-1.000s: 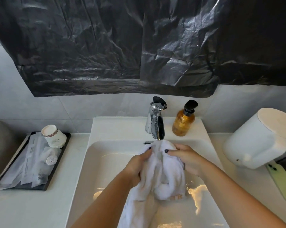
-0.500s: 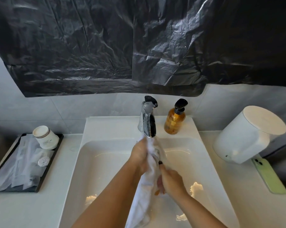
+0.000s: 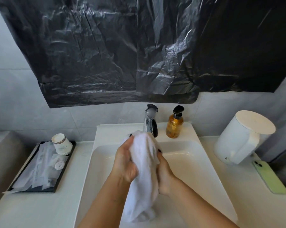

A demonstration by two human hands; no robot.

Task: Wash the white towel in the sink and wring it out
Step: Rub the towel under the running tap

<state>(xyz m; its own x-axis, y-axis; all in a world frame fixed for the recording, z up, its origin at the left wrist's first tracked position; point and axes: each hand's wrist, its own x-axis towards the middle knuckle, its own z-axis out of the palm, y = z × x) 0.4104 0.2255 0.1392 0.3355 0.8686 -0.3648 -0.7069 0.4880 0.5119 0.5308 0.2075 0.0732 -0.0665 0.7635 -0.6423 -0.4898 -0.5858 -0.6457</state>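
Rubbing resumes at frame centre: the left hand (image 3: pixel 125 163) and right hand (image 3: pixel 163 175), offset half a second ago, now clasp the white towel (image 3: pixel 143 175) level, fingers curled round it. Washing likely continues over the sink (image 3: pixel 196 162); wringing remains.

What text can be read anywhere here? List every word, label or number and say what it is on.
No text is legible.
Paper cups: a faint printed mark, too small to read.
Wrapped packets on the black tray: dark print, blurred.
Round packet: marking blurred.
Amber pump bottle: no label visible.
White dispenser and green phone: no text visible.
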